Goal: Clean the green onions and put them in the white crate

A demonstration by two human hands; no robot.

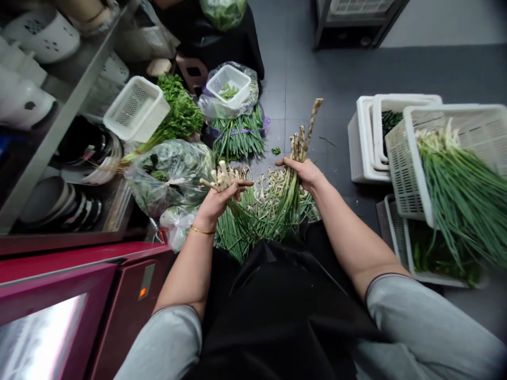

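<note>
My left hand [222, 198] is closed around a bunch of pale-stemmed green onions [222, 177], white ends up and green leaves hanging down. In my right hand [303, 171] is another bunch of green onions [291, 192]; its brownish, dirty root ends point up, and one thick stalk sticks out higher than the rest. The right index finger stretches toward the left. Between and beneath both hands lies a heap of loose onion leaves and pale trimmings [267, 195] on the floor.
At left are a white basket [137, 110], leafy greens [180, 108], a plastic bag of vegetables [170, 171] and a metal shelf [75, 105]. Ahead, a small white basket [228, 84] sits above bundled greens [237, 134]. At right, a white crate [407, 158] holds green onions [459, 179].
</note>
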